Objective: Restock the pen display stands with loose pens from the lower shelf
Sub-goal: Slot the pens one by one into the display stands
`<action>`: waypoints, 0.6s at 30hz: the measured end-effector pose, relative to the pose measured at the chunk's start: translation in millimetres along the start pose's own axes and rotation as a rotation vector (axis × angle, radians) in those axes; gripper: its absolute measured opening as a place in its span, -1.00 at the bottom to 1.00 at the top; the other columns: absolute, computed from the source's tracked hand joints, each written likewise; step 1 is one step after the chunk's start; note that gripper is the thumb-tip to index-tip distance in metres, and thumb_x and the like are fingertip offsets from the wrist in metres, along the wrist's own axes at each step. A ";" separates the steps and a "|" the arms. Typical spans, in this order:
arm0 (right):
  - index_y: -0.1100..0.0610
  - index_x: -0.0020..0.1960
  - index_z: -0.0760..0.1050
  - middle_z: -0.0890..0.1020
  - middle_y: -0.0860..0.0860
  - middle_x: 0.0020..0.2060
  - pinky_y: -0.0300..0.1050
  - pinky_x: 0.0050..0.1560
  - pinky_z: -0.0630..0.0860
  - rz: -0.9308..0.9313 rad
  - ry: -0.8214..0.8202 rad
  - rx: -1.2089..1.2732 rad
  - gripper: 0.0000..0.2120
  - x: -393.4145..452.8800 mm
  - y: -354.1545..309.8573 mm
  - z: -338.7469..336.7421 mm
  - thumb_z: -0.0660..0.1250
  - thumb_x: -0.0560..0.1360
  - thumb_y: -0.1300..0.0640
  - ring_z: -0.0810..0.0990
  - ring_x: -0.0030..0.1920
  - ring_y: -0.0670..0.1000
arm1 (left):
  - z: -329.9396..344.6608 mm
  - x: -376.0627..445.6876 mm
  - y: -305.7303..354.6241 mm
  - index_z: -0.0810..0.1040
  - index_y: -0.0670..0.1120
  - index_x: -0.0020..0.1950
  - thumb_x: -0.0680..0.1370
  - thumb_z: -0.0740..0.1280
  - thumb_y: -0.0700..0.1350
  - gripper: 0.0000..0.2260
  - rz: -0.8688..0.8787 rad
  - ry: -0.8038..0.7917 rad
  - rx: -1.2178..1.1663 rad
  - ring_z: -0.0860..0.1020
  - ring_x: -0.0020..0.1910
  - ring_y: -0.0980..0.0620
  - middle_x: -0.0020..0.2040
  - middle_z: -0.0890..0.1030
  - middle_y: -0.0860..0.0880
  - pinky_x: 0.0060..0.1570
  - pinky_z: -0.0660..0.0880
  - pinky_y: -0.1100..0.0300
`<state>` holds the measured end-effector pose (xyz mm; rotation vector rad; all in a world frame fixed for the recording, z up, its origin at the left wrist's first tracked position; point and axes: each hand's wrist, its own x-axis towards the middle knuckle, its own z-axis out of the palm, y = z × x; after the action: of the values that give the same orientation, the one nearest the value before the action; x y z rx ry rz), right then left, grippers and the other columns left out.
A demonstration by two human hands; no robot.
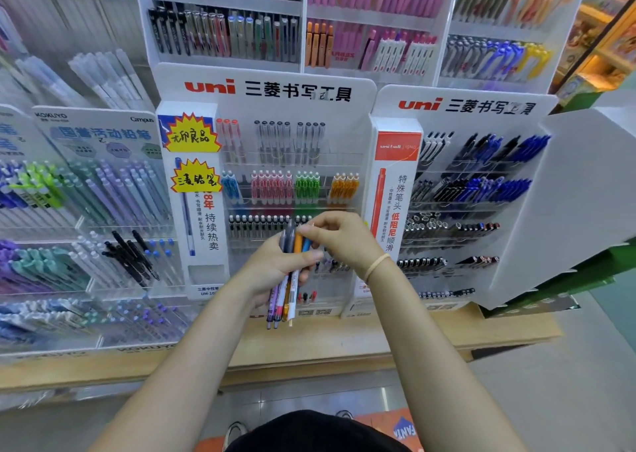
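Left hand [275, 265] grips a bunch of pens [287, 276]; right hand [339, 240] pinches one at the top, probably sorting. Next it needs a matching slot in the stand [354, 135] just behind.

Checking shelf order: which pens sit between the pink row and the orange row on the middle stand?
In the head view, the green pens stand between the pink pens and the orange pens.

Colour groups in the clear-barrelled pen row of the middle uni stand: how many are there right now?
4. Blue pens at the row's left end, pink pens next, green pens after them, orange pens at the right end. None look hidden; the hands sit lower.
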<state>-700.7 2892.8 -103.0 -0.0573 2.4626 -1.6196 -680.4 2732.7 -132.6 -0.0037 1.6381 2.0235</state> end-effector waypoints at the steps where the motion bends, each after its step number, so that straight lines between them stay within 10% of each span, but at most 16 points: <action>1: 0.22 -0.09 0.64 0.60 0.08 -0.40 -0.07 -0.47 0.45 0.021 0.006 0.054 -0.81 -1.1 0.2 -2.6 0.46 0.51 0.08 0.47 -0.45 -0.01 | 2.3 0.0 1.7 0.52 -0.20 0.03 0.51 0.47 -0.25 -0.82 0.005 0.004 0.000 0.52 -0.39 0.00 -0.27 0.58 -0.12 -0.36 0.52 0.19; 10: 0.24 -0.06 0.54 0.50 -0.04 -0.51 -0.23 -0.51 0.36 0.022 0.200 0.343 -0.80 -9.0 -2.8 -15.7 0.36 0.58 0.09 0.40 -0.54 -0.04 | 4.7 -7.1 9.8 0.56 -0.24 0.04 0.60 0.36 -0.16 -0.86 -0.023 -0.012 0.004 0.64 -0.33 -0.08 -0.14 0.68 -0.20 -0.32 0.60 0.12; 18: 0.19 -0.07 0.49 0.55 0.05 -0.43 -0.23 -0.55 0.37 -0.002 0.324 0.590 -0.85 -11.2 -1.6 -34.6 0.32 0.61 0.12 0.47 -0.52 0.01 | 0.5 -4.4 8.0 0.64 -0.19 0.06 0.54 0.45 -0.09 -0.80 0.026 0.376 -0.259 0.43 -0.52 0.09 -0.18 0.70 -0.11 -0.48 0.46 0.25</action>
<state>-696.1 2925.0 -86.7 0.3079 2.0646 -2.4436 -679.8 2730.4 -123.8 -0.4842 1.5760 2.3471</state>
